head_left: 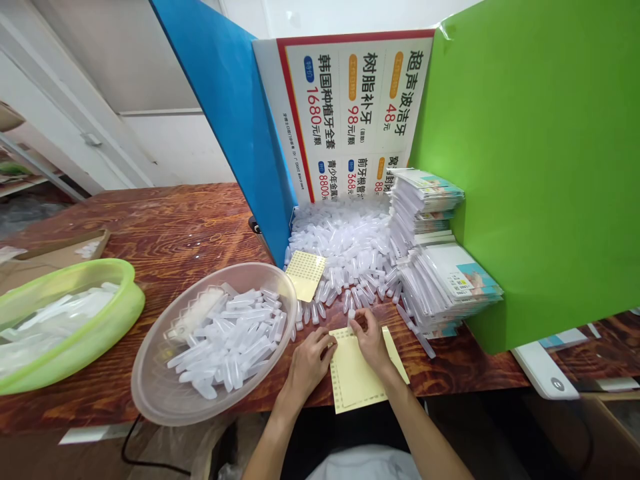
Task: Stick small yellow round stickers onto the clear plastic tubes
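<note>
My right hand (371, 341) is closed in a pinch on a small white plastic tube (351, 315), above the top edge of a yellow sticker sheet (353, 383). My left hand (310, 360) has its fingertips pressed together at the sheet's left edge; whether a sticker or the sheet itself is between them is too small to tell. Small dotted labels run along the sheet's margins, while its middle is bare. Just beyond the hands lies a big heap of white plastic tubes (345, 240). A second yellow label sheet (306, 270) rests on the heap's near left side.
A clear plastic basket (145, 373) of white tubes stands to the left, with a green basket (127, 293) farther left. Stacks of printed cards (440, 280) sit at right. Blue (235, 107), printed (345, 100) and green boards (545, 167) enclose the heap. A white device (545, 373) lies right.
</note>
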Motion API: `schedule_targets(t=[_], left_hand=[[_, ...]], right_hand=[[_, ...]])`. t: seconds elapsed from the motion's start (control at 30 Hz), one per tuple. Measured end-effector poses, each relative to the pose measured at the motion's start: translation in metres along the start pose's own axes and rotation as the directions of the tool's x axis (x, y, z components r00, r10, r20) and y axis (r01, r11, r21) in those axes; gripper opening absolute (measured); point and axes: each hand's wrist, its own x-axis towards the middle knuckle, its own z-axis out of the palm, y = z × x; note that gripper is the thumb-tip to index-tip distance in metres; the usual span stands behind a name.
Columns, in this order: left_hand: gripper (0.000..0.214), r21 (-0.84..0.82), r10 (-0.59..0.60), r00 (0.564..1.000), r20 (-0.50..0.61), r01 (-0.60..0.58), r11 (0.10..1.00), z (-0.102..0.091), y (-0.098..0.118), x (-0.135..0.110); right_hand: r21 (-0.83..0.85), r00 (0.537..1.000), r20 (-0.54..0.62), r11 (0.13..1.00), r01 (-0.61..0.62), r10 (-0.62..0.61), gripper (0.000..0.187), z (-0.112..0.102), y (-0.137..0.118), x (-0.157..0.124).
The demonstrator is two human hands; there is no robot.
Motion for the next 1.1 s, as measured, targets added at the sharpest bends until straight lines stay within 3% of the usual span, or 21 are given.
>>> schedule_targets(t=[0.47, 0.77, 1.1], left_hand=[[0.012, -0.06, -0.08, 0.997, 0.007, 0.08, 0.995, 0.001, 0.0032, -0.0009], [0.014, -0.077, -0.076, 0.997, -0.019, 0.074, 0.994, 0.004, 0.0008, -0.0023], [0.015, -0.044, -0.081, 0.996, 0.026, 0.082, 0.996, 0.0045, 0.0004, -0.0025]], right_hand=[[-0.007, 1.0, -0.006, 1.0, 0.015, -0.015, 0.018, 0.0012, 0.0059, 0.0003], [-0.005, 1.0, -0.002, 1.0, 0.029, -0.029, 0.016, 0.0009, 0.0038, 0.0001], [-0.002, 0.999, -0.016, 0.999, 0.041, -0.041, 0.015, 0.0009, 0.0044, 0.0004]])
